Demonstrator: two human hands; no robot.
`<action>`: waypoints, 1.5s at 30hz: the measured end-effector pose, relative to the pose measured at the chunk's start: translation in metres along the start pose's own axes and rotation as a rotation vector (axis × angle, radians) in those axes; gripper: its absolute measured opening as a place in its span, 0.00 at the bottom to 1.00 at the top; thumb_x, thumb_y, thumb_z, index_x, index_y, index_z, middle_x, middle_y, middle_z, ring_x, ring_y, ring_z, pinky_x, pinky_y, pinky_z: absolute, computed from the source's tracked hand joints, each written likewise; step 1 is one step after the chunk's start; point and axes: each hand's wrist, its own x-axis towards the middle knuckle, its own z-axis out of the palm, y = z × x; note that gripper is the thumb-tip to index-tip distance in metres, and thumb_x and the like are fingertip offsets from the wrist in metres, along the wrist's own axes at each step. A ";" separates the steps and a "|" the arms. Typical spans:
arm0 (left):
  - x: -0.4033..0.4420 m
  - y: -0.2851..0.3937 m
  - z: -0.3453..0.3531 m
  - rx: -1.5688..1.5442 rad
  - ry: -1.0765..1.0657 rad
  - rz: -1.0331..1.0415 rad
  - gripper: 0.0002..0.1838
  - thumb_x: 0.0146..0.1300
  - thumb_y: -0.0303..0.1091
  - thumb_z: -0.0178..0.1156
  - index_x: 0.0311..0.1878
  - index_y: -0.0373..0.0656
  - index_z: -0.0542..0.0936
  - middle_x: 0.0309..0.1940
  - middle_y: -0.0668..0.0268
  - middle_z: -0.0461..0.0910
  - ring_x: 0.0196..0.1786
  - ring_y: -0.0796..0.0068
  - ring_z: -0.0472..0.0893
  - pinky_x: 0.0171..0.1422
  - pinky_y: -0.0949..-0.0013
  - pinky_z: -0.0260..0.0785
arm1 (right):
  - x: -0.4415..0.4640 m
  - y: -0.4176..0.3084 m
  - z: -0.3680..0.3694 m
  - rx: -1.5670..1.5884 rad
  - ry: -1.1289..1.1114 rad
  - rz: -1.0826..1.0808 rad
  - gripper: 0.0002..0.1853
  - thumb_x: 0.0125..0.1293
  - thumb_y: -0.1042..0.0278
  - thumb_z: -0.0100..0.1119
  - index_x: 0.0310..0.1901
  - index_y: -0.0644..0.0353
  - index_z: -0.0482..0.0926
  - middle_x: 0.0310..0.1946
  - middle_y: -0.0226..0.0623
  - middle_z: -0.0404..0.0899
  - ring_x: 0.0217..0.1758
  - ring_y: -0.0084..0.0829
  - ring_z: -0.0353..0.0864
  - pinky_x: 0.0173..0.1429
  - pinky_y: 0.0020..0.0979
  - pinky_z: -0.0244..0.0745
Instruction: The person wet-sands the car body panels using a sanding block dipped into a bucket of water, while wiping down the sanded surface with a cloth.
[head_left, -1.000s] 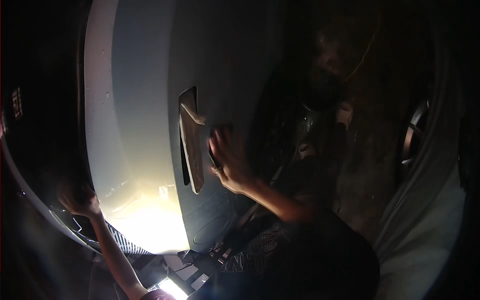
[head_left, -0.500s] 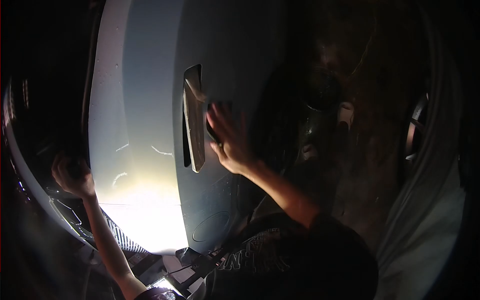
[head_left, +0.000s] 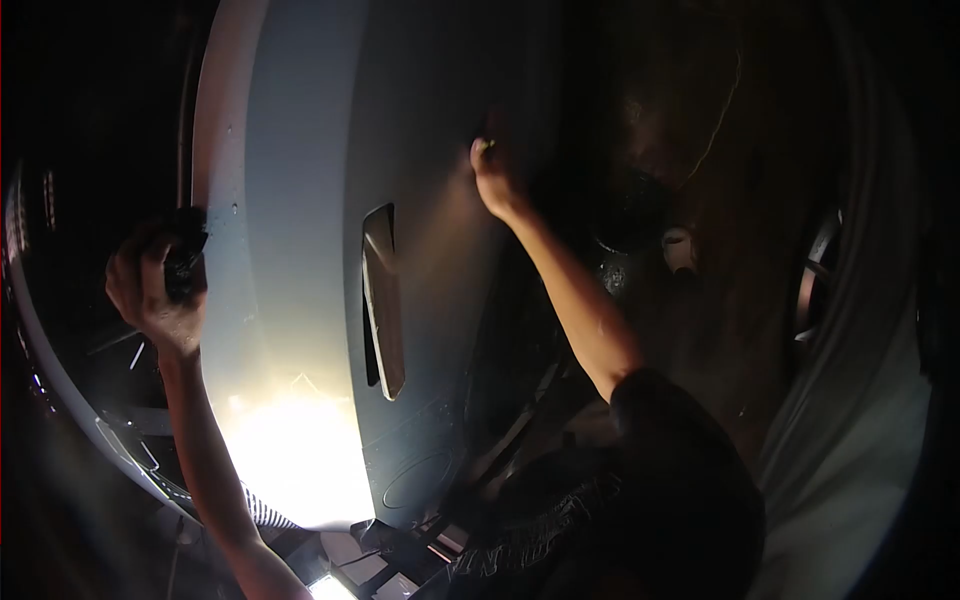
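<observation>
My left hand (head_left: 165, 290) is closed around a dark, rounded object (head_left: 183, 268) at the left edge of a pale grey-blue car body panel (head_left: 300, 200). Up on the panel's darker side is my right hand (head_left: 495, 185), fingers curled; a small dark thing shows at its fingertips, too dim to make out. Between the two hands, a long handle-like piece (head_left: 382, 310) stands out from a dark slot in the panel. An oval outline (head_left: 420, 480) marks the panel below it.
A bright lamp (head_left: 332, 588) shines at the bottom and glares on the lower panel. To the right, a pale cup-like object (head_left: 678, 250) stands on the dark floor (head_left: 730, 310). Part of a wheel (head_left: 815, 275) and a light, draped-looking surface (head_left: 860, 480) lie further right.
My right hand has moved up and right, away from beside the handle-like piece, and its spread fingers have curled. My left hand has moved up along the panel's edge.
</observation>
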 end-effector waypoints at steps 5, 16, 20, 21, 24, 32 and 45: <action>0.108 0.008 0.101 0.008 0.041 0.057 0.26 0.45 0.33 0.76 0.50 0.57 0.81 0.51 0.75 0.80 0.56 0.67 0.79 0.61 0.58 0.71 | -0.066 0.007 0.026 -0.239 0.128 -0.082 0.40 0.76 0.57 0.46 0.80 0.60 0.38 0.82 0.51 0.38 0.83 0.49 0.49 0.78 0.50 0.51; 0.156 -0.024 0.143 -0.505 0.017 -0.161 0.31 0.62 0.48 0.70 0.62 0.40 0.76 0.59 0.57 0.78 0.61 0.57 0.79 0.65 0.55 0.73 | 0.111 0.042 -0.035 0.136 -0.088 0.126 0.33 0.77 0.59 0.45 0.76 0.67 0.53 0.77 0.57 0.53 0.79 0.48 0.55 0.77 0.40 0.53; 0.158 -0.035 0.141 -0.659 -0.087 -0.144 0.34 0.61 0.55 0.66 0.62 0.38 0.74 0.61 0.52 0.76 0.64 0.53 0.77 0.66 0.52 0.71 | -0.117 -0.059 0.010 -0.065 -0.203 -0.004 0.42 0.72 0.59 0.50 0.79 0.65 0.40 0.81 0.58 0.32 0.84 0.59 0.30 0.79 0.64 0.27; 0.160 -0.045 0.142 -0.716 -0.095 -0.026 0.36 0.60 0.58 0.66 0.62 0.38 0.74 0.61 0.52 0.76 0.64 0.52 0.76 0.66 0.52 0.71 | -0.140 -0.069 0.013 -0.081 -0.312 -0.103 0.44 0.73 0.58 0.50 0.80 0.63 0.36 0.81 0.57 0.27 0.84 0.58 0.24 0.79 0.66 0.23; 0.151 -0.055 0.151 -0.709 -0.092 -0.052 0.37 0.59 0.59 0.65 0.62 0.39 0.74 0.61 0.50 0.75 0.64 0.51 0.76 0.66 0.50 0.70 | -0.013 -0.060 -0.012 -0.193 -0.262 -0.182 0.43 0.71 0.60 0.54 0.79 0.65 0.42 0.81 0.58 0.33 0.84 0.58 0.26 0.79 0.66 0.24; 0.156 -0.054 0.151 -0.712 -0.042 -0.026 0.34 0.57 0.54 0.69 0.57 0.36 0.76 0.57 0.50 0.77 0.62 0.51 0.78 0.64 0.53 0.71 | 0.060 -0.107 -0.015 -0.185 -0.031 -0.421 0.41 0.65 0.59 0.60 0.73 0.72 0.55 0.77 0.63 0.46 0.82 0.65 0.38 0.77 0.69 0.37; 0.158 -0.051 0.146 -0.631 0.003 -0.073 0.31 0.54 0.54 0.72 0.54 0.43 0.79 0.56 0.57 0.80 0.57 0.57 0.82 0.57 0.59 0.78 | 0.077 -0.161 -0.015 -0.288 -0.088 -0.436 0.38 0.68 0.57 0.58 0.74 0.65 0.57 0.78 0.55 0.49 0.82 0.57 0.44 0.77 0.68 0.36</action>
